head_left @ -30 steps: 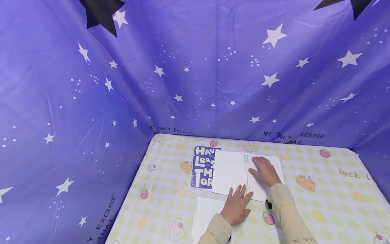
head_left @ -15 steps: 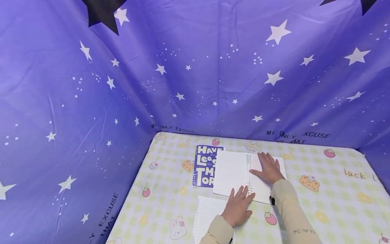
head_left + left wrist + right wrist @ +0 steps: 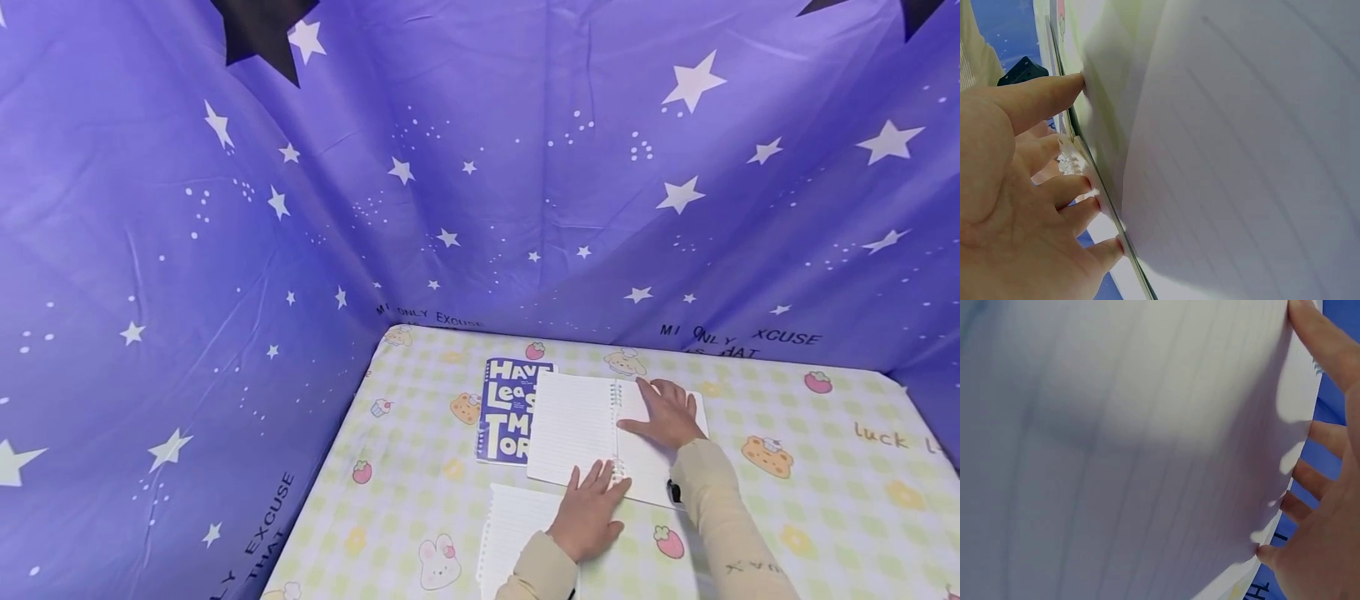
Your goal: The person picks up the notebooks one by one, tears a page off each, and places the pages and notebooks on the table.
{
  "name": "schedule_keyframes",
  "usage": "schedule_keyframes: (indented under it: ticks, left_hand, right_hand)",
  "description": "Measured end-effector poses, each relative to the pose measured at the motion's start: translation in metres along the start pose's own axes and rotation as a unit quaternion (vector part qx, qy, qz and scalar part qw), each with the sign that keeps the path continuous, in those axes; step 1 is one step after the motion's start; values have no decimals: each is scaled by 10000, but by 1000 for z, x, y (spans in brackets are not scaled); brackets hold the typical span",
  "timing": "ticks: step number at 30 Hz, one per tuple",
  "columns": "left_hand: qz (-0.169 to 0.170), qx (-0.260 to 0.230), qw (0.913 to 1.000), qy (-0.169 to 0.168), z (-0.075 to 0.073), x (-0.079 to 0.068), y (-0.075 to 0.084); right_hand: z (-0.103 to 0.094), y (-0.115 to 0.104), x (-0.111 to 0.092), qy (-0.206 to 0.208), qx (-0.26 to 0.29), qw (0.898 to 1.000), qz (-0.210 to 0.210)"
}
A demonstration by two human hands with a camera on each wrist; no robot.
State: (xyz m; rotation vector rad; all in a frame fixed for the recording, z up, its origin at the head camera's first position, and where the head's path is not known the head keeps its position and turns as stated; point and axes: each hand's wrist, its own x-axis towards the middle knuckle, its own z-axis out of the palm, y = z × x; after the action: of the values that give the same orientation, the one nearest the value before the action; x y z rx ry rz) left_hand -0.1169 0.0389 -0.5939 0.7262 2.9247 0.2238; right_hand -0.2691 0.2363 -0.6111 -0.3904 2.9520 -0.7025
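Observation:
A spiral notebook (image 3: 573, 425) lies spread open on the table, its lined left page and blank-looking right page either side of the coil. My right hand (image 3: 667, 412) rests on the right page with fingers apart; in the right wrist view its fingertips (image 3: 1335, 434) touch the lined paper (image 3: 1147, 412). At the notebook's near edge, by the lower end of the coil, my left hand (image 3: 588, 517) presses with spread fingers. The left wrist view has its fingers (image 3: 1075, 187) along that edge and the thumb (image 3: 1047, 97) on the cloth. Neither hand grips anything.
Partly under the open notebook lies a purple-blue notebook (image 3: 504, 417) with big white letters. A loose lined sheet (image 3: 513, 521) with a torn-hole edge lies beside and partly under the left forearm. The checked tablecloth (image 3: 420, 467) meets purple star-printed curtains (image 3: 480, 208) behind and at the sides.
My right hand has slid slightly away and rightward over the right page, its fingers spreading. The left hand stays at the near edge. The whole view has shifted a little.

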Motion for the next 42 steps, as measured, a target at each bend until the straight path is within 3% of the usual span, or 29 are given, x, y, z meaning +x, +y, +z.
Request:
schedule_keyframes:
  ticks: [15,21,28,34,42]
  left_hand:
    - [-23,27,10000,3,4,1,1]
    - [-84,-49,9999,83,7,2,2]
    - [-180,-84,9998,80,10,3,5]
    - [-232,-139,9993,268,14,7,8]
    - [-161,-51,9985,513,15,20,2]
  right_hand:
    - [-10,-7,-5,414,-351,9984,139]
    - [-24,1,-14,1040,-389,9934,297]
    - [-30,10,-30,1611,-100,9868,102]
    - [-29,11,-42,1782,187,9838,-30]
    - [-30,-1,-55,1668,337,9852,-180]
